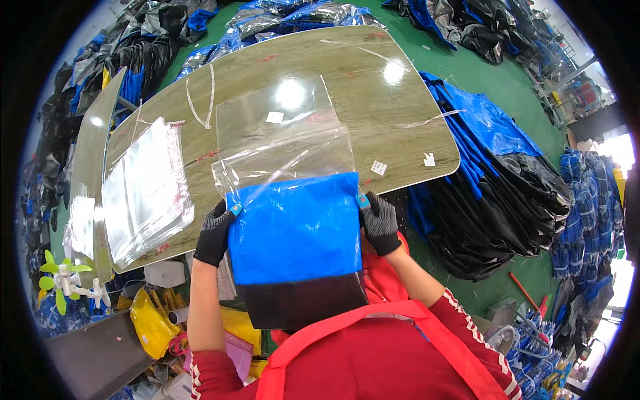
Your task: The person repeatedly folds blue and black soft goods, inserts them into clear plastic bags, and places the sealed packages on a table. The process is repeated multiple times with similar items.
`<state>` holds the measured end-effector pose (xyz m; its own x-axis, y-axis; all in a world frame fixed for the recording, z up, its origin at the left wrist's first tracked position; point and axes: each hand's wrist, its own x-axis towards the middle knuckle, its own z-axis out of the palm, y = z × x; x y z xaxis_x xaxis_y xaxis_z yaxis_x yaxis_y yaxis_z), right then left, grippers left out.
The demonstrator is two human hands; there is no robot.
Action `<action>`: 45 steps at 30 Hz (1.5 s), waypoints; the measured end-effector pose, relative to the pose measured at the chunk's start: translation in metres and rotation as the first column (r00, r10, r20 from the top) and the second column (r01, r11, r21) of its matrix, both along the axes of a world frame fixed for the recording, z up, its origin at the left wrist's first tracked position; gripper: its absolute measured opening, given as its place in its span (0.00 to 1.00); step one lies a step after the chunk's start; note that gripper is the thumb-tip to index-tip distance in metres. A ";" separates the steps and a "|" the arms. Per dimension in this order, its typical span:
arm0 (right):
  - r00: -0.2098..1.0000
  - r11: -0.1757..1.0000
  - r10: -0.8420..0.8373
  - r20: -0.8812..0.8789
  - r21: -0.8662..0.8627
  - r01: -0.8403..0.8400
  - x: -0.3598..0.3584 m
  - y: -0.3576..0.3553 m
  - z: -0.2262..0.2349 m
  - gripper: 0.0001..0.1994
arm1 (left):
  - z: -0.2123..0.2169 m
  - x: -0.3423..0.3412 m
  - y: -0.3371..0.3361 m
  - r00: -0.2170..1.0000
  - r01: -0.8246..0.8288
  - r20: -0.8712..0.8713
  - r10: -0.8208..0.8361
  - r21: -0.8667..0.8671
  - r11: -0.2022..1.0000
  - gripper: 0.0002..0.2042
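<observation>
So, hands apart: left hand (215, 232) clamped on the blue-and-black pack (297, 230) at its upper-left corner, right hand (381, 225) gripping the upper-right! The pack is at the table's (390, 110) near edge, its top against a clear bag (287, 150). A white square (274, 117) shows within the bag's outline; right of it, a label (379, 167) carries dark print, too small to read.
</observation>
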<state>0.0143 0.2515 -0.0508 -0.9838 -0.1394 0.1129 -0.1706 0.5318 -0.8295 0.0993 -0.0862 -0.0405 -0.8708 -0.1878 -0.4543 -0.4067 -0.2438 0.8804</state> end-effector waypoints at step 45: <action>0.720 0.893 0.316 0.618 -0.450 -0.005 0.081 0.097 -0.013 0.36 | -0.035 0.111 0.098 0.973 0.139 0.180 -0.143 0.034 0.990 0.25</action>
